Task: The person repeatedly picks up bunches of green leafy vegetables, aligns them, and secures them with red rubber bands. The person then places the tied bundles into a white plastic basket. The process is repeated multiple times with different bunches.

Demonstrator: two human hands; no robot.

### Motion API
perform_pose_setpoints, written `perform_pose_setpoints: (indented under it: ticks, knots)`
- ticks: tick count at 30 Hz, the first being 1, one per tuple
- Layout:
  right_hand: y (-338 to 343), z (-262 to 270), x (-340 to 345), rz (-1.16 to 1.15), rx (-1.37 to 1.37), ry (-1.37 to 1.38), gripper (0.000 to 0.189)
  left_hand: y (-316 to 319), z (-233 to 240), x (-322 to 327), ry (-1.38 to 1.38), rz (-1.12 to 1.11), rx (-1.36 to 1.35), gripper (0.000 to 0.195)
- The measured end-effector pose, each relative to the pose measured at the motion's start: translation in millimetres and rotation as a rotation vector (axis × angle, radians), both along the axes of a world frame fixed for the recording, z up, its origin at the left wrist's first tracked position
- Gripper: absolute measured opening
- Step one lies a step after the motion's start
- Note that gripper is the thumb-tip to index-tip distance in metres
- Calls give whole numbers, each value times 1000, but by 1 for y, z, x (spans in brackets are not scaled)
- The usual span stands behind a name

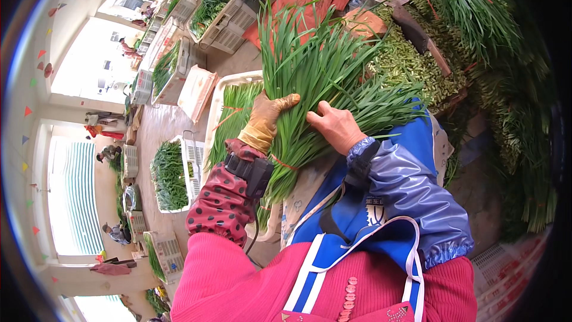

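Observation:
My left hand [265,118], in a tan rubber glove, grips a bunch of long green garlic chives [297,80] with the thumb across its front. An orange band [284,163] circles the stems lower down. The leaf tips fan out away from me. Against the right side of this bunch is my bare right hand [338,126], fingers curled and thumb close to the forefinger. Whether a leaf is pinched there I cannot tell. More leaves [389,100] spread to the right, over my blue apron [413,143]. Banded chives [234,112] lie in a white plastic crate [212,127] at my left.
A wood-handled knife [418,36] rests over cut stem pieces [402,69] at the upper right, beside a brick [366,22]. Tied bunches [473,13] are heaped farther right. Crates of greens [172,176] stand across the floor at left, with other people [117,233] beyond.

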State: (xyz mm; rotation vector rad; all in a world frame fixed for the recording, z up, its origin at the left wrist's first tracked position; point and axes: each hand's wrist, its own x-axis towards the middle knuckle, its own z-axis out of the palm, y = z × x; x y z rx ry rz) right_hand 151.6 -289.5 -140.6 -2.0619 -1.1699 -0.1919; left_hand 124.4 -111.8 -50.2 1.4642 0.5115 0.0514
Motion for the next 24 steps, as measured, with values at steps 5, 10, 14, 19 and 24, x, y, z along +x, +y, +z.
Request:
perform_pose_setpoints:
  ticks: [5,10,14,19,24]
  knots:
    - [-3,9,7,6,124,-278,11,1,-3,2,-15,9,27,48]
    - [-4,35,3,82,61,-380,9,-3,-3,3,28,41,185,48]
    - [-3,46,-20,88,-67,-304,13,-7,-3,6,33,81,195,51]
    - [-17,49,-44,176,4,-226,8,-13,-5,6,-13,94,183,48]
    - [-37,55,-72,318,-37,-265,10,-18,-7,3,-32,92,81,50]
